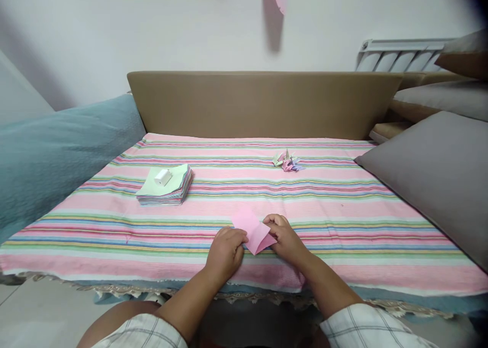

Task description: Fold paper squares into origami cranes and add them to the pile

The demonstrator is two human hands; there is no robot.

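Observation:
A pink sheet of paper [246, 221], partly folded, lies low over the striped cloth [213, 205] between my hands. My left hand [226, 251] grips its left edge, thumb and fingers closed. On the other side my right hand [285, 237] pinches a raised flap at the paper's right corner. That flap stands up at an angle, with an opening beneath it. The fingertips of my right hand are partly hidden behind the paper.
To the left, a stack of coloured paper [177, 187] carries a small white block [162, 177]. Several folded paper pieces [287, 162] sit farther back. A tan backrest [263, 104] closes off the far side; a grey cushion [434, 170] leans at right, a blue-covered armrest [64, 149] at left.

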